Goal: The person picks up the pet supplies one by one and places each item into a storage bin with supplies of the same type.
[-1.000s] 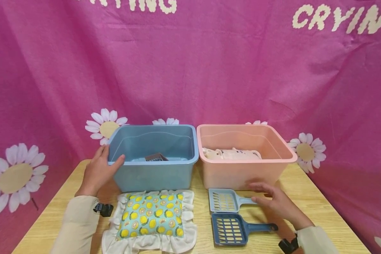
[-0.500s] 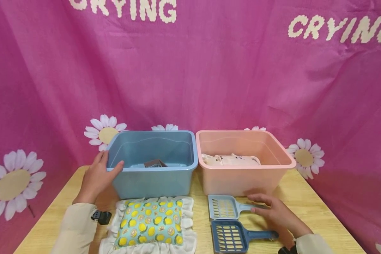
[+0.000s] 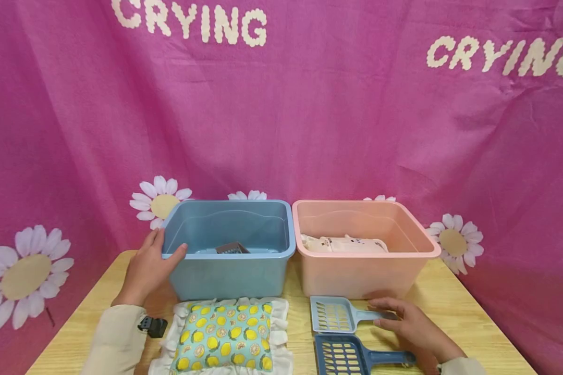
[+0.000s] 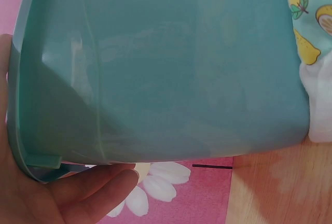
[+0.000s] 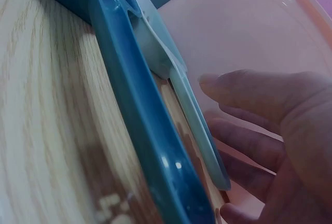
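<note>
At the front left corner of the blue plastic bin (image 3: 227,276), my left hand (image 3: 147,268) grips the rim, thumb over the front edge and fingers along the left side. In the left wrist view the bin's wall (image 4: 171,68) fills most of the picture. My right hand (image 3: 415,325) hovers at the handle of the light blue slotted litter scoop (image 3: 366,315), fingers loosely bent and thumb apart from it. In front of that scoop lies a dark blue litter scoop (image 3: 387,357). A grey slotted thing (image 3: 233,248) lies inside the blue bin, partly hidden by its front wall.
Right of the blue bin stands a pink bin (image 3: 356,276) holding a white printed cloth item (image 3: 344,245). A lemon-print cushion (image 3: 227,333) with white frills lies before the blue bin. A pink curtain (image 3: 281,130) with daisies hangs behind the wooden table (image 3: 455,312).
The head view has tilted up, so everything sits lower in it. My left hand stays on the bin's corner, and my right hand stays by the light blue scoop's handle.
</note>
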A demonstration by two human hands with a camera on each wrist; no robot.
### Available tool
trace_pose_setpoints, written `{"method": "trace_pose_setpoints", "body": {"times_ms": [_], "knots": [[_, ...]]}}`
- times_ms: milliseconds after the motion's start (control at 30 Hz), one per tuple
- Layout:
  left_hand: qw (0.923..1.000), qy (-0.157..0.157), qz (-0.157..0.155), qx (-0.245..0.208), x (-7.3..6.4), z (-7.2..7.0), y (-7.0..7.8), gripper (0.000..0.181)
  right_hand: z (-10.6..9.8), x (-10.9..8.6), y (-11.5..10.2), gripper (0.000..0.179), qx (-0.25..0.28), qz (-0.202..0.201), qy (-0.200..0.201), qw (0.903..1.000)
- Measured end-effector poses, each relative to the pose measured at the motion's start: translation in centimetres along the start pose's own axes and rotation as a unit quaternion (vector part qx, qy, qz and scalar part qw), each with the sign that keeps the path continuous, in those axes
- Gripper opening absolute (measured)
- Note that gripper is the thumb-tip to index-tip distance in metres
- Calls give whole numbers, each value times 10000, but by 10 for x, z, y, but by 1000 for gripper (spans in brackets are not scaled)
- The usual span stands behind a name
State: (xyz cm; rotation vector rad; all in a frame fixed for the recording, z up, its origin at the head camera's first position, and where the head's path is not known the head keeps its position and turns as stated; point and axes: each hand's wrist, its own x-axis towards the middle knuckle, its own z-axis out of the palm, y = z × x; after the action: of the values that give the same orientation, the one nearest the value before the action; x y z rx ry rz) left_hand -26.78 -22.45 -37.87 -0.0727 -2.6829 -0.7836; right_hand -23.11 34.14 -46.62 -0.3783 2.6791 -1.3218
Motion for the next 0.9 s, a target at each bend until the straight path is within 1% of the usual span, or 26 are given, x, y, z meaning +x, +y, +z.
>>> {"method": "trace_pose_setpoints", "body": {"times_ms": [133,200,300,433,500,700,900], "knots": [[10000,-54,-43,9,-1,-1,0,89,-1,-2,0,41,19,-15,-135,9999],[10000,-47,-30,7,-1,-1,1,89,-2,-2,0,41,-6,5,-94,10000],[10000,-39,-34,-1,1,-1,3,89,-3,-3,2,38,-115,-322,-12,9994],[10000,-25,-55,11,2,-1,2,89,-4,-2,6,37,-218,-561,-35,9982],[10000,12,-32,42,2,-1,2,88,-4,-1,6,38,-233,-487,-45,9985],[9999,65,42,78,2,-1,2,87,-3,0,9,39,-62,-108,-24,9999],[10000,-5,5,29,2,-3,3,88,-4,3,8,42,-62,-186,-99,9998]]}}
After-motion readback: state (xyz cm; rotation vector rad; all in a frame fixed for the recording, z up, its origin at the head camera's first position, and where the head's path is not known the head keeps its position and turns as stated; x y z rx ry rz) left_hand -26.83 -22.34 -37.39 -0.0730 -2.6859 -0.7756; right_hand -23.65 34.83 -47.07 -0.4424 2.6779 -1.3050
